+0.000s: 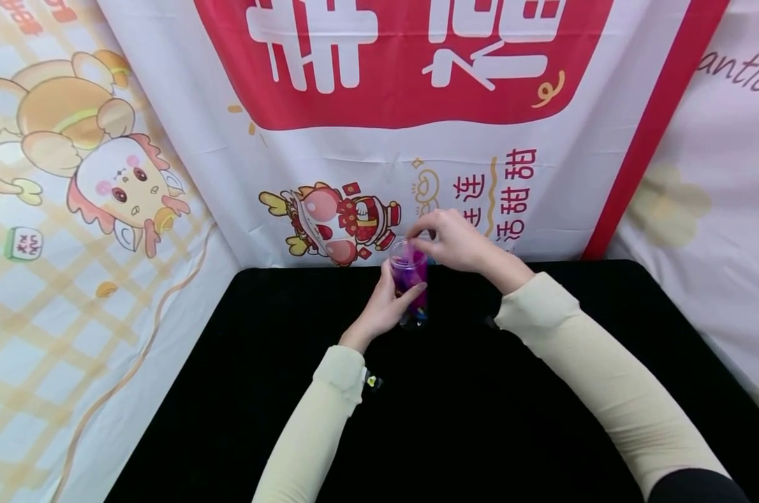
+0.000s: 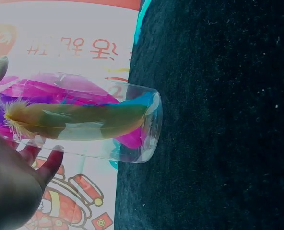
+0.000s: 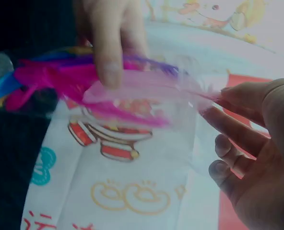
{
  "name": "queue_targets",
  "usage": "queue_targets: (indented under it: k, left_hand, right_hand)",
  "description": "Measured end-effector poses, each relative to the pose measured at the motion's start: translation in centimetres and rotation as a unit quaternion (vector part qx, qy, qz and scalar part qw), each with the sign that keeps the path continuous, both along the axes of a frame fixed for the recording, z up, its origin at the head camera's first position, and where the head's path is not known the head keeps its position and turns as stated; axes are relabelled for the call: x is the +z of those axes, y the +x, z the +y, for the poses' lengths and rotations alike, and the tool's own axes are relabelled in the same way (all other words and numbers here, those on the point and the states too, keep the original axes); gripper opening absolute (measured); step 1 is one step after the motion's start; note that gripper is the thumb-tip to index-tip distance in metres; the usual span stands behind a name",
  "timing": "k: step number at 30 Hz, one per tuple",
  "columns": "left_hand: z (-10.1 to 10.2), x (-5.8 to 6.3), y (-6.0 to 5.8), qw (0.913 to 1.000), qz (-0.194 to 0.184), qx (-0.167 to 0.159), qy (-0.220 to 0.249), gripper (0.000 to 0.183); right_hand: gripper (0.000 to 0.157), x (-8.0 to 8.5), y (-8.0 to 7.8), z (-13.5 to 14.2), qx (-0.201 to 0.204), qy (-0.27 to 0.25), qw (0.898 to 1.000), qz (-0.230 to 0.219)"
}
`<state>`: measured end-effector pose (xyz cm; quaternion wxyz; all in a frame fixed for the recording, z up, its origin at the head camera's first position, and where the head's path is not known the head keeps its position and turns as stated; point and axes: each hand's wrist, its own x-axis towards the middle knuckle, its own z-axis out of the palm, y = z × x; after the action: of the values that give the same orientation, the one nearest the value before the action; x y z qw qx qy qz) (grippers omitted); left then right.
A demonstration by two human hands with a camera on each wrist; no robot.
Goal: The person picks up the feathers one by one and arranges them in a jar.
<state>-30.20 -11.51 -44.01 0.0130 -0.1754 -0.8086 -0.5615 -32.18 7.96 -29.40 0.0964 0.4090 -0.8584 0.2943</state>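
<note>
My left hand grips a clear plastic jar, which stands upright near the far edge of the table. Inside it are several feathers: a yellow-green feather along the wall, magenta feathers, a purple feather and a blue feather. Over the jar's mouth is my right hand. Its thumb and forefinger pinch the tip of a pale pink feather, most of which lies within the jar. The other fingers of that hand are loosely bent outside the rim.
A black-covered table lies beneath both hands. Right behind the jar hangs a white and red printed banner, with a patterned cloth along the left. A bright blue strip shows at the table's far edge; its kind is unclear.
</note>
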Motion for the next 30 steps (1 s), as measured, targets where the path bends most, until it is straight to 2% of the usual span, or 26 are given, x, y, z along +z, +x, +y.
queue_targets:
  k: [4, 5, 6, 9, 12, 13, 17, 23, 30]
  left_hand:
    - [0.0, 0.0, -0.1, 0.9999, 0.003, 0.011, -0.001, 0.072]
    - [0.0, 0.0, -0.1, 0.9999, 0.006, 0.015, -0.001, 0.073]
    - [0.0, 0.6, 0.2, 0.9999, 0.0, 0.015, -0.002, 0.073]
    - [0.1, 0.7, 0.1, 0.9997, 0.002, 0.024, -0.005, 0.073]
    - [0.3, 0.7, 0.2, 0.9998, -0.008, 0.02, -0.001, 0.073]
    - [0.4, 0.1, -0.1, 0.9998, -0.004, 0.021, 0.001, 0.074]
    - [0.4, -0.2, -0.1, 0.9999, -0.012, 0.004, 0.011, 0.072]
    - [0.2, -0.2, -0.2, 0.9998, -0.01, -0.002, 0.015, 0.071]
    - [0.1, -0.1, 0.0, 0.9999, -0.008, 0.009, 0.004, 0.076]
  right_hand:
    - [0.011, 0.4, -0.3, 2.0, -0.021, -0.045, 0.999, -0.006]
    - [0.011, 0.5, -0.4, 2.5, -0.027, -0.054, 0.998, -0.018]
    - [0.011, 0.4, -0.5, 2.8, -0.033, -0.064, 0.997, -0.033]
    - [0.01, -0.1, -0.7, 3.2, -0.043, -0.088, 0.992, -0.081]
    - [0.009, -0.9, -0.7, 2.7, -0.047, -0.097, 0.989, -0.1]
    - [0.009, -1.1, -0.6, 2.4, -0.045, -0.096, 0.99, -0.095]
    - [0.009, -1.3, -0.6, 0.9, -0.029, -0.065, 0.996, -0.06]
    - [0.01, -0.9, -0.8, -0.5, -0.013, -0.015, 0.999, -0.026]
    - [0.015, -0.6, -0.8, 0.3, -0.027, -0.025, 0.999, -0.002]
